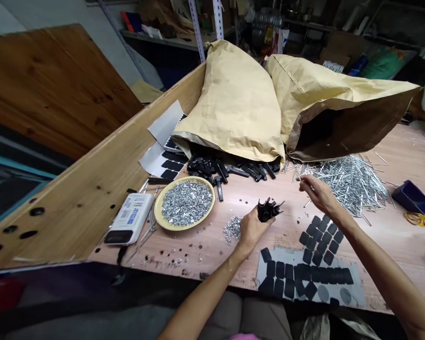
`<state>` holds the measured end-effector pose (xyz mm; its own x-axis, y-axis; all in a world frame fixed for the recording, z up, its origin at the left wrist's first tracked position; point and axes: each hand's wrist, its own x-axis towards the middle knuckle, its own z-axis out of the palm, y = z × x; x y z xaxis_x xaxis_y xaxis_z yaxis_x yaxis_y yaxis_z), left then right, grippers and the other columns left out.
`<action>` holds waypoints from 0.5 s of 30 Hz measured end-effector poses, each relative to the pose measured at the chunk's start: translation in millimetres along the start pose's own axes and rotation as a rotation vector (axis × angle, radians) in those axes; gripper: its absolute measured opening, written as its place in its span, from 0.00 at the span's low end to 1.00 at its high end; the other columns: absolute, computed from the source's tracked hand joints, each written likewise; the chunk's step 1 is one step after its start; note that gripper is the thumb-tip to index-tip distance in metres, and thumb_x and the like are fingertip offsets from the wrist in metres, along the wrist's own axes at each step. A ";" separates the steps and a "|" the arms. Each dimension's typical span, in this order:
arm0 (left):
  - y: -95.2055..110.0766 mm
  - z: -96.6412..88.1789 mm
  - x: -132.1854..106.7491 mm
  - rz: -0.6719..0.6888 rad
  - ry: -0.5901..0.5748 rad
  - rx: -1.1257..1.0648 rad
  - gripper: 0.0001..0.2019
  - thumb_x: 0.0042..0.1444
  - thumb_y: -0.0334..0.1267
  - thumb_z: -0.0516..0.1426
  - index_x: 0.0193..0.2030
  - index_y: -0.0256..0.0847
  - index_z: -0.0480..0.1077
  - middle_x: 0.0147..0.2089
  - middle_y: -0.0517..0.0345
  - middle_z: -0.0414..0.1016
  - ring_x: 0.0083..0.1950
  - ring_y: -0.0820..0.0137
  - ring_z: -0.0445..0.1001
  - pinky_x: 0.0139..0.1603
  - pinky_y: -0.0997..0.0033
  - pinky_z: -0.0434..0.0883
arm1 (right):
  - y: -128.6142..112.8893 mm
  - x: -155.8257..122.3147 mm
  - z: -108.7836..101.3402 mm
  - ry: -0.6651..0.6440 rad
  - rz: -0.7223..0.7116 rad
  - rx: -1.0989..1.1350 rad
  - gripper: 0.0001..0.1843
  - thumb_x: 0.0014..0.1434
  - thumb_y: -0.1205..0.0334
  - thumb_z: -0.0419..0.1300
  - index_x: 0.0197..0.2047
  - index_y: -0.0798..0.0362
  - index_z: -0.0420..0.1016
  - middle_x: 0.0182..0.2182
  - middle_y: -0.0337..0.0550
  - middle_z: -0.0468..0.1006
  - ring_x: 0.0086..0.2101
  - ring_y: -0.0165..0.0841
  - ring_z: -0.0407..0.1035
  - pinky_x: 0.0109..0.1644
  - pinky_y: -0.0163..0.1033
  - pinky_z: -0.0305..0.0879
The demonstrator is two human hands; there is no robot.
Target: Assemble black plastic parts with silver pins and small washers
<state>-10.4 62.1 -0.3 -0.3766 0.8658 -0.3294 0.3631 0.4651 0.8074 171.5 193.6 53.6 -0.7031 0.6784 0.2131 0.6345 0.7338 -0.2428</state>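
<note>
My left hand [252, 227] is closed around a bunch of black plastic pieces [268, 208], held upright just above the table. My right hand [317, 191] reaches toward the heap of thin metal pins [347, 178] and pinches one pin at its near edge. A small pile of silvery washers [232, 229] lies just left of my left hand. A yellow dish [160, 208] full of washers stands further left. More black plastic pieces [230, 168] spill from the mouth of a paper sack [233, 104].
A second paper sack [340, 104] lies open behind the pins. Black adhesive pads on a grey sheet [354, 283] lie near the front edge. A white device [129, 218], a blue tray [410, 196] and yellow rubber bands [420, 218] sit on the table. A wooden wall [92, 189] borders the left.
</note>
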 end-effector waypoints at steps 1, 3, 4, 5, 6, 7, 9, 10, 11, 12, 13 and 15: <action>1.8 0.1 -2.0 0.020 -0.003 0.059 0.17 0.43 0.39 0.66 0.41 0.41 0.75 0.38 0.50 0.81 0.41 0.58 0.78 0.38 0.67 0.70 | -13.2 -4.5 -6.9 -0.047 -0.058 0.039 0.17 0.68 0.58 0.42 0.48 0.51 0.71 0.31 0.44 0.77 0.31 0.34 0.68 0.34 0.38 0.61; 5.7 1.0 -7.0 0.067 -0.014 0.123 0.17 0.46 0.40 0.64 0.44 0.43 0.74 0.40 0.51 0.81 0.42 0.58 0.78 0.38 0.68 0.69 | -39.2 -11.5 -18.5 -0.137 -0.174 0.013 0.17 0.67 0.57 0.45 0.45 0.51 0.73 0.32 0.44 0.76 0.31 0.34 0.67 0.34 0.37 0.58; 7.6 1.9 -9.7 0.085 -0.020 0.139 0.16 0.47 0.40 0.63 0.45 0.44 0.73 0.41 0.52 0.80 0.43 0.59 0.78 0.37 0.69 0.68 | -50.9 -13.7 -22.9 -0.175 -0.217 -0.033 0.15 0.66 0.57 0.47 0.44 0.51 0.74 0.32 0.44 0.76 0.31 0.34 0.66 0.34 0.38 0.56; 9.5 2.9 -12.1 0.099 -0.025 0.150 0.17 0.47 0.40 0.63 0.45 0.44 0.73 0.41 0.52 0.80 0.43 0.59 0.78 0.37 0.69 0.68 | -61.2 -15.2 -26.4 -0.207 -0.250 -0.086 0.14 0.66 0.59 0.48 0.43 0.51 0.74 0.32 0.44 0.76 0.31 0.34 0.65 0.34 0.38 0.55; 11.3 4.0 -14.2 0.109 -0.030 0.157 0.17 0.47 0.39 0.63 0.46 0.44 0.73 0.41 0.52 0.80 0.43 0.59 0.77 0.37 0.70 0.68 | -70.0 -15.9 -29.1 -0.228 -0.271 -0.137 0.13 0.65 0.61 0.49 0.43 0.52 0.74 0.31 0.44 0.76 0.31 0.33 0.64 0.35 0.38 0.53; 13.0 5.2 -16.0 0.118 -0.034 0.160 0.17 0.47 0.39 0.63 0.46 0.44 0.73 0.41 0.52 0.80 0.43 0.60 0.77 0.37 0.70 0.67 | -77.1 -16.2 -31.2 -0.238 -0.285 -0.182 0.12 0.64 0.63 0.50 0.42 0.53 0.74 0.31 0.45 0.75 0.31 0.33 0.63 0.35 0.38 0.52; 16.1 7.0 -18.4 0.145 -0.037 0.145 0.17 0.46 0.39 0.64 0.45 0.43 0.73 0.40 0.52 0.80 0.43 0.60 0.77 0.37 0.71 0.67 | -87.0 -15.6 -34.1 -0.234 -0.308 -0.250 0.10 0.62 0.66 0.50 0.40 0.55 0.72 0.30 0.45 0.74 0.30 0.33 0.60 0.35 0.38 0.50; 17.6 7.7 -19.3 0.159 -0.036 0.130 0.17 0.46 0.39 0.64 0.45 0.42 0.73 0.40 0.52 0.80 0.43 0.61 0.77 0.37 0.72 0.67 | -90.1 -15.0 -35.2 -0.224 -0.320 -0.275 0.08 0.61 0.66 0.51 0.39 0.55 0.71 0.28 0.45 0.74 0.30 0.33 0.59 0.36 0.39 0.49; 19.0 8.2 -20.0 0.166 -0.035 0.115 0.16 0.46 0.39 0.64 0.44 0.42 0.73 0.39 0.53 0.80 0.42 0.62 0.77 0.36 0.72 0.67 | -92.3 -14.5 -36.1 -0.212 -0.330 -0.295 0.07 0.61 0.67 0.51 0.38 0.55 0.70 0.27 0.44 0.73 0.29 0.33 0.58 0.36 0.39 0.48; 20.3 8.6 -20.7 0.170 -0.031 0.101 0.15 0.47 0.39 0.63 0.43 0.41 0.73 0.38 0.53 0.80 0.41 0.63 0.77 0.36 0.73 0.66 | -93.8 -14.1 -36.6 -0.202 -0.342 -0.310 0.07 0.60 0.67 0.51 0.37 0.55 0.70 0.25 0.43 0.72 0.29 0.33 0.56 0.36 0.39 0.48; 21.3 8.9 -21.4 0.173 -0.027 0.090 0.13 0.47 0.38 0.63 0.41 0.41 0.73 0.37 0.54 0.80 0.40 0.63 0.77 0.35 0.73 0.66 | -95.1 -14.0 -36.6 -0.195 -0.352 -0.319 0.06 0.60 0.67 0.51 0.37 0.54 0.69 0.24 0.42 0.72 0.29 0.33 0.56 0.36 0.39 0.47; 22.3 9.7 -22.5 0.184 -0.021 0.060 0.11 0.47 0.36 0.62 0.39 0.41 0.73 0.35 0.56 0.79 0.37 0.65 0.77 0.34 0.74 0.65 | -97.8 -14.9 -34.5 -0.181 -0.358 -0.333 0.06 0.60 0.68 0.50 0.38 0.53 0.68 0.24 0.41 0.71 0.29 0.34 0.55 0.37 0.39 0.47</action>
<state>14.5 54.8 20.4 -0.2814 0.9406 -0.1901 0.4746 0.3085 0.8244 131.0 113.0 106.8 -0.9204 0.3874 0.0532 0.3910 0.9103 0.1361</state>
